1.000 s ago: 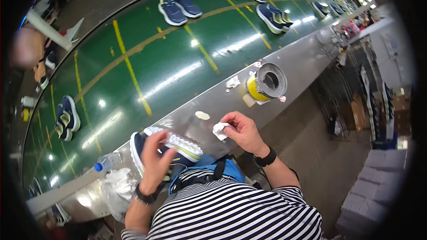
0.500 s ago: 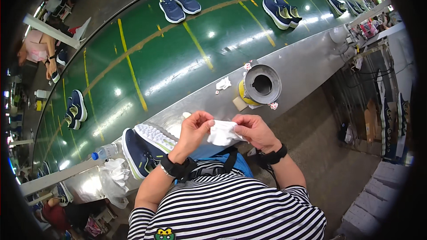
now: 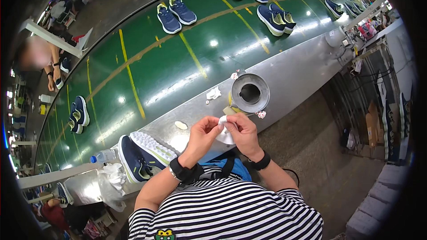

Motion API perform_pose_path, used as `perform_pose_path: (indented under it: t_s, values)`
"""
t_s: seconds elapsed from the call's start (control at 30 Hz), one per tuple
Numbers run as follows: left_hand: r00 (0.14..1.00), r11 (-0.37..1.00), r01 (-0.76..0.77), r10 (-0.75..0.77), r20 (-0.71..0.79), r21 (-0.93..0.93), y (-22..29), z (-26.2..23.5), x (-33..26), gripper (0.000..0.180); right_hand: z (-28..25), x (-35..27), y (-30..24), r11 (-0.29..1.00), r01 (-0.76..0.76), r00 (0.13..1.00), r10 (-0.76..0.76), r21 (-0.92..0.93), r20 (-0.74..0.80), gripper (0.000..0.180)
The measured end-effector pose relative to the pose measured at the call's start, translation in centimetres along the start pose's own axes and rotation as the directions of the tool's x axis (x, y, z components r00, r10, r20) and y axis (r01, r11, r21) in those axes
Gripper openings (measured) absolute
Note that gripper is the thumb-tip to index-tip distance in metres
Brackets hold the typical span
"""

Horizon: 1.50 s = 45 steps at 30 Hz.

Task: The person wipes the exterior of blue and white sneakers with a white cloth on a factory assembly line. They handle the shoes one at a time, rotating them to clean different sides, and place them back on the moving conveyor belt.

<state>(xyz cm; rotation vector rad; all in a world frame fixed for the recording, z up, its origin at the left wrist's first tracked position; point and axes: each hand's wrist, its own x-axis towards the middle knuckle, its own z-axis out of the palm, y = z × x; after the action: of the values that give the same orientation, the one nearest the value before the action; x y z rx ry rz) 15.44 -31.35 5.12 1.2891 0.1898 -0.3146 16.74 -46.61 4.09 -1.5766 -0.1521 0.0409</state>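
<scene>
Together, the bare left hand [image 3: 203, 136] and the bare right hand [image 3: 243, 136] pinch a small, soft, white cloth [image 3: 227, 138] between thumbs and fingertips, just in front of the striped shirt [image 3: 227, 209]. The cloth sits between the two hands: its gathered upper edge is at the fingertips, and its loose part hangs below them, against the inner side of the right hand. Both hands have curled fingers and are close together over the near edge of a shiny, grey metal table [image 3: 296, 69].

Near the left forearm, on the table, a navy shoe with a white sole [image 3: 127, 156] lies beside a second navy shoe whose knobbly white outsole [image 3: 151, 144] faces up. Beyond the left hand rests a flat, cream-coloured oval piece [image 3: 181, 125]. Past the right hand stands a round grey metal container with a yellow side [image 3: 260, 91], a tan block [image 3: 229, 110] next to it and crumpled white scraps [image 3: 214, 93] farther left. A clear plastic bottle with a blue cap [image 3: 105, 156] lies left of the shoes. Along the table's far side runs a green conveyor belt with yellow lines [image 3: 162, 73], carrying more navy shoes [image 3: 177, 14].
</scene>
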Motion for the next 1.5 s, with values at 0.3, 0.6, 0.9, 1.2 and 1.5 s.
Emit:
perform_pose_path:
  t_s: [0.3, 0.6, 0.9, 1.2, 1.5]
  values:
    - [0.981, 0.96, 0.187, -0.195, -0.015, -0.209, -2.5, 2.6, 0.1, 0.031, -1.2, -0.9, 0.1, 0.917, 0.179, 0.972, -0.221, -0.355, -0.082, 0.024]
    - [0.998, 0.992, 0.022, -0.029, 0.05, 0.126, -0.8, 0.8, -2.2, 0.04, -9.2, 7.1, 4.4, 0.813, -0.046, 0.999, 0.028, -0.58, -0.041, 0.01]
    - [0.887, 0.983, 0.146, -0.18, -0.424, -0.113, -2.5, -8.2, -9.4, 0.029, -9.6, 11.0, 7.4, 0.349, 0.145, 0.972, 0.127, -0.926, 0.2, 0.009]
    - [0.76, 0.983, 0.057, -0.157, -0.631, -0.175, -3.3, -11.1, -12.5, 0.027, -9.1, 12.3, 7.6, 0.212, 0.173, 0.945, 0.24, -0.962, 0.223, 0.012]
    - [0.298, 0.943, 0.093, 0.279, -0.913, 0.319, -5.4, -21.9, -19.9, 0.029, -8.3, 10.5, 4.7, 0.472, 0.332, 0.94, -0.093, -0.817, 0.328, 0.014]
